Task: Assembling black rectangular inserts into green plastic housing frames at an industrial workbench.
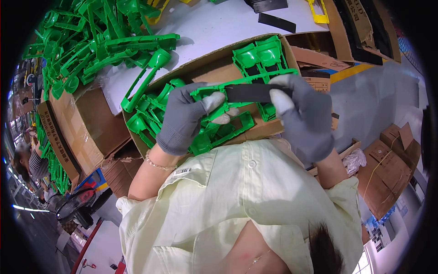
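Observation:
Both of my hands wear grey gloves with pale fingertips. My left hand [185, 116] grips the left end of a long green plastic frame [218, 88], its thumb on the near face. A flat black strip [248, 93] lies along that frame. My right hand [305, 112] is closed on the strip's right end, thumb in front and fingers over the frame's edge. The hands are above an open cardboard box [200, 62] holding several more green plastic frames [259, 55], some with black pieces in them. Whether the strip is seated in the frame cannot be made out.
A big heap of green frames [98, 43] covers the white table [200, 27] at the far left. Another black strip [277, 23] and a yellow frame [319, 13] lie beyond the box. Cardboard boxes [385, 166] stand right; a fan [78, 205] and another person [37, 163] are left.

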Action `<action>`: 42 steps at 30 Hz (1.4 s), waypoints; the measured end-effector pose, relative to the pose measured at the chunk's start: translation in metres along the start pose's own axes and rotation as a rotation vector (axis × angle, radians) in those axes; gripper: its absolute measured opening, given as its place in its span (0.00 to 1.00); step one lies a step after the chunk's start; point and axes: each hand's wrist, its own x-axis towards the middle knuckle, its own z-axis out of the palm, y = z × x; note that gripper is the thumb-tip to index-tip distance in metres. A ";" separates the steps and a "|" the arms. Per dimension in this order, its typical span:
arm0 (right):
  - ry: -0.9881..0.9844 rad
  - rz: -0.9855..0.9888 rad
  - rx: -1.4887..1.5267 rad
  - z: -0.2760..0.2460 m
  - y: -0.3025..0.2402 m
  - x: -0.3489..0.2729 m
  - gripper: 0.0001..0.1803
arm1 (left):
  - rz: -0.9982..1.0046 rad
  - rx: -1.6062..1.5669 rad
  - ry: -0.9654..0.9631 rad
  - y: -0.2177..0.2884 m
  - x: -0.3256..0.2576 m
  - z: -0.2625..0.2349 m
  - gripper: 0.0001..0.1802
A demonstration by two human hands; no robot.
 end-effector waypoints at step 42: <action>0.203 -0.165 -0.494 0.010 0.070 0.005 0.14 | 0.506 1.659 0.078 0.003 0.092 0.040 0.37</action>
